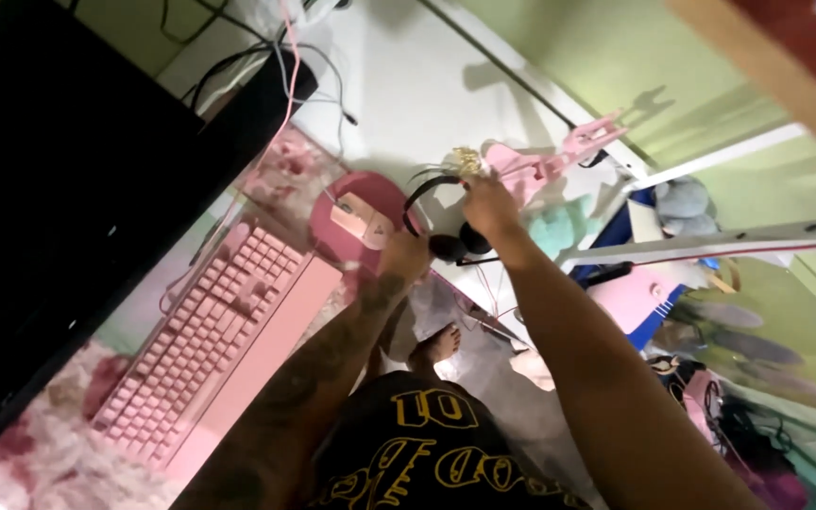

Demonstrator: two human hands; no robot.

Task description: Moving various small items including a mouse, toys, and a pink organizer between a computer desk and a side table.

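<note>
I hold a pair of black headphones [448, 246] over the desk edge, seen tilted from above. My left hand [405, 255] grips the lower ear cup. My right hand [489, 206] holds the headband near its top, close to a small gold ornament [466, 161]. A pink mouse [359, 219] lies on a round pink mouse pad [384, 194] just left of my left hand.
A pink keyboard [202, 331] with a pink wrist rest lies on a patterned desk mat. A large black monitor [59, 179] fills the left. A pink stand [559, 161], cables, stuffed toys [687, 203] and my bare foot [436, 345] lie beyond the desk.
</note>
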